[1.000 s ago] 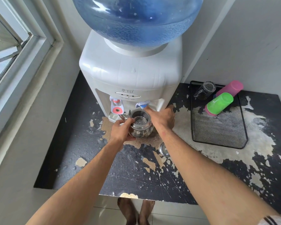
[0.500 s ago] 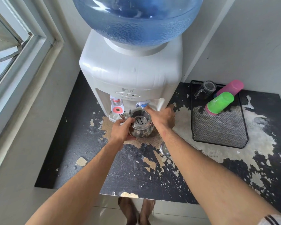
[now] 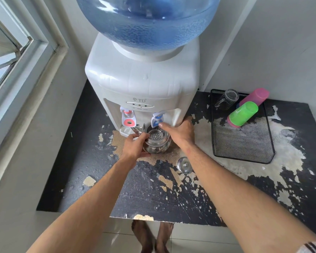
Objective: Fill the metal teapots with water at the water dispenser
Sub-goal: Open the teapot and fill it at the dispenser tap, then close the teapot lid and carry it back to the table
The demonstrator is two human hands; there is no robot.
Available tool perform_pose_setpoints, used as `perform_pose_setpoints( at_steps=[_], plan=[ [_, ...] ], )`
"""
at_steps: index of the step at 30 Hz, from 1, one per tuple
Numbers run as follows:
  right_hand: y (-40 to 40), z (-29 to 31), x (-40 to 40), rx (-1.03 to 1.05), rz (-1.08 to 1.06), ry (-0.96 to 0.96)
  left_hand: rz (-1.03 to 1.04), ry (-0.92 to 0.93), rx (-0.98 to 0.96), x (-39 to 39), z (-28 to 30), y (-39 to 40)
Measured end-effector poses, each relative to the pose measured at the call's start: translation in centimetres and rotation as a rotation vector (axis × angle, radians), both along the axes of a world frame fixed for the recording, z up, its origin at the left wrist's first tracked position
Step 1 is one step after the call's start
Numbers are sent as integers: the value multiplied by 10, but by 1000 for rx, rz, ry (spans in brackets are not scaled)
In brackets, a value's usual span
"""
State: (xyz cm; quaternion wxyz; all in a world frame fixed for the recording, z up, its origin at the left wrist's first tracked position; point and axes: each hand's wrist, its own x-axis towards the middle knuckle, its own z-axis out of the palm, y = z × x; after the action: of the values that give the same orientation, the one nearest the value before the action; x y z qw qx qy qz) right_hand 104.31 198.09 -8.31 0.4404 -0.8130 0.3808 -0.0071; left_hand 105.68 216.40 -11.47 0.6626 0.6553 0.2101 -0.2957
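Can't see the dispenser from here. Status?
Left hand grips teapot under blue tap. Right hand presses tap. Lid off, nothing blocking.

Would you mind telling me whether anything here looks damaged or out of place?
The black tabletop is badly peeled, with pale patches bared. On the black mesh tray, the green plastic cup and pink plastic cup lie tipped over.

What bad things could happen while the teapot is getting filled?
The teapot sits under the blue tap, held only by the left hand, so it might tip or overflow onto the peeling table. The right hand could slip off the tap. The lid beside the right arm could get knocked off.
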Motion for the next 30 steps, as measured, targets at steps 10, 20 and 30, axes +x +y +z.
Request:
perform_pose_setpoints(
  at_steps=[10,20,30],
  plan=[
    [-18,-1,-26,174,113,-134,-35,-7,-21,-17,-12,2],
    [-26,-19,-78,39,152,-50,-83,-2,35,-58,-26,16],
    [-34,-47,-121,-167,360,243,-93,-19,75,-76,-31,14]
  ],
)
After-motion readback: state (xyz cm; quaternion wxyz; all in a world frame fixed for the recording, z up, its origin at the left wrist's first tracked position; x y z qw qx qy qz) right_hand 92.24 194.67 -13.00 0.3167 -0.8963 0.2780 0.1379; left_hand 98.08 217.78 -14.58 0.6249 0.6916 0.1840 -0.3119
